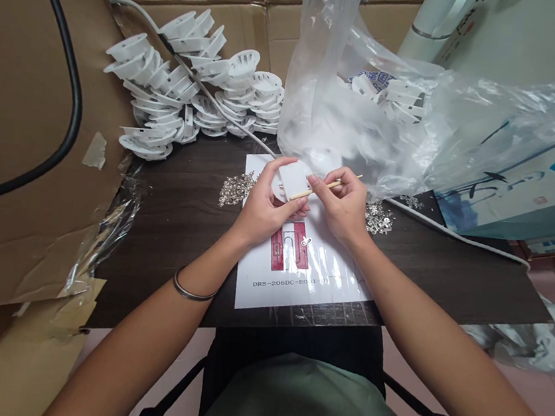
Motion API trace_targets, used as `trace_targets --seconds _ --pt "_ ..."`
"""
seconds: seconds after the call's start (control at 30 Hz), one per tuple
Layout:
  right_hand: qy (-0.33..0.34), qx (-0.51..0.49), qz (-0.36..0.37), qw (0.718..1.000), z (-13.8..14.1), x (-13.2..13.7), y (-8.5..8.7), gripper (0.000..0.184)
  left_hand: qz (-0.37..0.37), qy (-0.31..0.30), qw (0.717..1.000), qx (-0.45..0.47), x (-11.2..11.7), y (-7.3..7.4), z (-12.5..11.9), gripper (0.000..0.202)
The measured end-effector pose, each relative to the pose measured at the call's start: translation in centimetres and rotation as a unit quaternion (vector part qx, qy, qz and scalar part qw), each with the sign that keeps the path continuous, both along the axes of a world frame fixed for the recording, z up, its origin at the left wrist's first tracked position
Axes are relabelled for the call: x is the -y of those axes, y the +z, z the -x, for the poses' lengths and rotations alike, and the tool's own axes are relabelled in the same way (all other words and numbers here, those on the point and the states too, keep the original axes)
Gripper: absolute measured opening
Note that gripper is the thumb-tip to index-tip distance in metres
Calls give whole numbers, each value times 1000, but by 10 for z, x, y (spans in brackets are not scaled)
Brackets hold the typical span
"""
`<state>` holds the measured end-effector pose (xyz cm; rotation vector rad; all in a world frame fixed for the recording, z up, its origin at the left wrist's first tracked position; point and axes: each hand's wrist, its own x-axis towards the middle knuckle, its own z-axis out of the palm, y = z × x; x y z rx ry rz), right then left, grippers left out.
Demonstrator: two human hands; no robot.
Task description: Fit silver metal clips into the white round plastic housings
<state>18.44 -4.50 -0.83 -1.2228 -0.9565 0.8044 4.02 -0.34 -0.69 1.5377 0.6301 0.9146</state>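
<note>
We hold a white plastic piece (pixel 297 175) in our left hand (pixel 269 202), thumb along its near side and fingers around its far edge, so that grip is closed on the piece. It sits in front of us, above the upper part of a printed sheet (pixel 252 262). Our right hand (pixel 347 204) pinches a thin pale stick (pixel 301 195) between thumb and fingers, its tip at the near edge of the piece, beside our left thumb (whether it presses there, we cannot tell).

Below our hands, a small metal part (pixel 306 241) lies on the red picture (pixel 277 251) of the sheet. On the dark table (pixel 175 230) we have one pile of small metal parts (pixel 236 190) just left of our left hand and another heap (pixel 379 219) just right of our right wrist. Farther back, we see white plastic parts stacked at the left (pixel 162 98) and a clear plastic bag (pixel 314 105) with more inside it. A pale cable (pixel 459 235) runs across the table.
</note>
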Motion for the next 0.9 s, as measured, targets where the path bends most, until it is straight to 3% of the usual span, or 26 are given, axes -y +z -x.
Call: trace_targets --seconds 0.23,0.57,0.77,0.9 --pt "0 -16 -18 1000 2 0 -2 39 13 10 1000 -2 0 -1 0 56" --pt "5 -19 11 1000 5 0 0 36 36 35 998 -31 2 10 1 52" --pt "-48 -20 8 999 0 -7 -4 35 68 20 994 -79 6 13 2 58" --pt "-56 -21 6 998 -2 -10 -5 45 33 52 994 -95 -2 19 14 64"
